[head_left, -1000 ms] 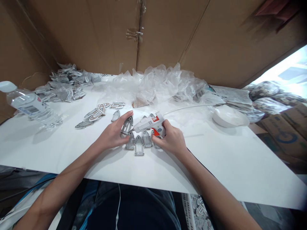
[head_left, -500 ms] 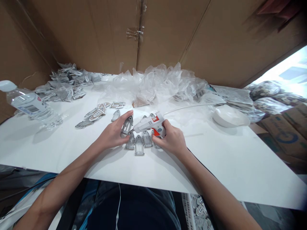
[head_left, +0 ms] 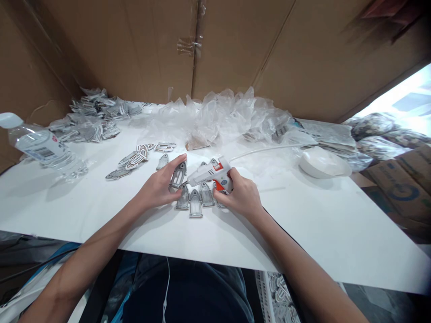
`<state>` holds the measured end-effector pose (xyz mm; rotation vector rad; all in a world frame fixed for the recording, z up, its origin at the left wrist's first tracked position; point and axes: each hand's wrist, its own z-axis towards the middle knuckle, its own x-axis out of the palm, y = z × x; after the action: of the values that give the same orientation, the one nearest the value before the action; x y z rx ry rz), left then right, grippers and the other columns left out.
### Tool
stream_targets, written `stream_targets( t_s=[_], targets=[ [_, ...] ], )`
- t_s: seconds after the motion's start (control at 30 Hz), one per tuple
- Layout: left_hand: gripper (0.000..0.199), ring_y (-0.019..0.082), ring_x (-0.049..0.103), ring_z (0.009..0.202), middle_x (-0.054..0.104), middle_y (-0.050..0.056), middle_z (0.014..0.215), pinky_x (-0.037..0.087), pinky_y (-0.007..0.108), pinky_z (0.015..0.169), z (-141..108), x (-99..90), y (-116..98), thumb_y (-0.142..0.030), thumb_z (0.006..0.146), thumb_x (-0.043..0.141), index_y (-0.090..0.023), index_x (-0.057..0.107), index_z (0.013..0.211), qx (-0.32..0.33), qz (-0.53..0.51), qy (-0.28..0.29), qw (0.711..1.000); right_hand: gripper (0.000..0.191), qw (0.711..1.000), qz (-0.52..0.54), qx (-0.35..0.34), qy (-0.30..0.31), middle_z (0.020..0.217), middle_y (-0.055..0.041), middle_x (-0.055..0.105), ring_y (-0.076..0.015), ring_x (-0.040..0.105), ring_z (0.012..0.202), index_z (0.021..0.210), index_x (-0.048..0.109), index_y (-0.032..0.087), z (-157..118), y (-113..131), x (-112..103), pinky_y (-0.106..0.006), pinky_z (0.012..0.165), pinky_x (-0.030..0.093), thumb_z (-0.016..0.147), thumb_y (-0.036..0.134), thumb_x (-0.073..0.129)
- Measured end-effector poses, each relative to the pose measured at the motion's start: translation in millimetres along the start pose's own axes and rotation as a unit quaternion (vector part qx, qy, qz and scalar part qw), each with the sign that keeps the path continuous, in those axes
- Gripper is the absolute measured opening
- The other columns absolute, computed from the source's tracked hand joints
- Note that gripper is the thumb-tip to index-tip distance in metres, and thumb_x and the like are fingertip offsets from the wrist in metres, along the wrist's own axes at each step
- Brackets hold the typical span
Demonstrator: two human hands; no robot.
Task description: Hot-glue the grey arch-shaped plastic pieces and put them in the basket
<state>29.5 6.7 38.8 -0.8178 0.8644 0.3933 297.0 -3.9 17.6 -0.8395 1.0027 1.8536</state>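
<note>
My right hand (head_left: 240, 193) is closed around the grip of a white hot glue gun (head_left: 210, 172) with red parts. The gun's nozzle points left, at the lower edge of a grey arched window-shaped piece (head_left: 178, 176). Thumb and fingers of my left hand (head_left: 164, 184) grip that piece by its edges, slightly tilted. Below the gun, several similar grey pieces (head_left: 195, 204) lie in a curved group on the white table (head_left: 235, 251). One more arched piece (head_left: 163, 161) lies just beyond my left hand.
Loose arched pieces (head_left: 134, 159) and a bagged pile (head_left: 97, 112) lie to the left, near a plastic water bottle (head_left: 50, 148). Crumpled clear bags (head_left: 232, 112) line the cardboard wall (head_left: 141, 49). A white bowl (head_left: 323, 163) stands at right, beside the glue gun's pale cord (head_left: 266, 150).
</note>
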Motion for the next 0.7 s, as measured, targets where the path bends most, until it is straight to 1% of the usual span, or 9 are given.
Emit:
stream_targets(
  t_s=[0.13,0.3,0.4,0.47,0.53,0.6,0.67,0.7],
  targets=[
    [0.092,0.024,0.044,0.138,0.035,0.002,0.154,0.052,0.032,0.097,0.1,-0.5,-0.4,-0.021,0.077,0.063,-0.035,0.01,0.151,-0.006,0.002,0.002,1.0,0.041,1.0,0.011,0.009,0.004,0.055,0.005,0.039,-0.0085,0.03,0.048,0.081,0.03,0.021,1.2,-0.1,0.4,-0.021,0.049,0.019,0.068,0.048,0.059],
    [0.09,0.024,0.047,0.135,0.035,0.004,0.154,0.052,0.031,0.096,1.4,0.7,-1.2,-0.021,0.077,0.062,-0.033,0.012,0.152,-0.012,-0.001,0.004,1.0,0.042,0.999,0.047,0.025,0.011,0.058,0.0045,0.041,-0.0084,0.034,0.05,0.08,0.031,0.021,1.5,1.8,-1.4,-0.021,0.05,0.022,0.066,0.048,0.06],
    [0.089,0.023,0.048,0.134,0.035,0.004,0.154,0.051,0.031,0.096,2.0,1.1,-2.0,-0.02,0.077,0.06,-0.032,0.013,0.152,-0.016,-0.007,0.01,1.0,0.041,0.997,0.069,0.041,0.006,0.059,0.0044,0.042,-0.0084,0.035,0.051,0.078,0.032,0.021,2.6,2.5,-3.2,-0.021,0.05,0.024,0.065,0.047,0.061],
    [0.091,0.023,0.049,0.131,0.035,0.003,0.154,0.051,0.03,0.092,2.0,0.9,-2.4,-0.021,0.076,0.061,-0.033,0.011,0.152,-0.03,-0.01,0.014,0.999,0.041,0.995,0.083,0.052,-0.002,0.059,0.0043,0.042,-0.0086,0.036,0.051,0.078,0.034,0.021,3.6,2.4,-4.3,-0.021,0.05,0.025,0.064,0.047,0.061],
    [0.093,0.022,0.055,0.122,0.037,0.003,0.153,0.052,0.029,0.086,1.9,0.6,-2.1,-0.023,0.076,0.061,-0.035,0.009,0.152,-0.059,-0.013,0.02,0.998,0.04,0.993,0.099,0.062,-0.013,0.059,0.004,0.043,-0.009,0.037,0.051,0.077,0.035,0.021,4.5,2.0,-5.4,-0.021,0.05,0.026,0.064,0.048,0.061],
    [0.095,0.021,0.06,0.107,0.04,0.003,0.151,0.051,0.03,0.081,1.9,0.6,-1.1,-0.025,0.075,0.063,-0.036,0.007,0.152,-0.09,-0.015,0.021,0.996,0.039,0.99,0.118,0.075,-0.024,0.061,0.0036,0.046,-0.0096,0.04,0.053,0.08,0.039,0.02,5.2,1.4,-6.6,-0.022,0.052,0.029,0.064,0.049,0.061],
    [0.096,0.019,0.06,0.097,0.042,0.004,0.149,0.05,0.03,0.079,2.4,1.1,0.6,-0.026,0.074,0.064,-0.035,0.008,0.152,-0.112,-0.019,0.017,0.993,0.039,0.985,0.136,0.097,-0.036,0.064,0.0033,0.049,-0.0099,0.042,0.055,0.082,0.043,0.02,5.9,0.7,-8.4,-0.022,0.054,0.032,0.064,0.048,0.062],
    [0.097,0.018,0.06,0.096,0.042,0.004,0.149,0.049,0.03,0.079,3.0,1.6,1.7,-0.027,0.073,0.064,-0.035,0.009,0.152,-0.12,-0.024,0.013,0.992,0.039,0.982,0.145,0.111,-0.044,0.065,0.003,0.051,-0.0098,0.042,0.056,0.083,0.044,0.02,6.2,0.3,-9.4,-0.022,0.055,0.033,0.064,0.047,0.063]
  ],
)
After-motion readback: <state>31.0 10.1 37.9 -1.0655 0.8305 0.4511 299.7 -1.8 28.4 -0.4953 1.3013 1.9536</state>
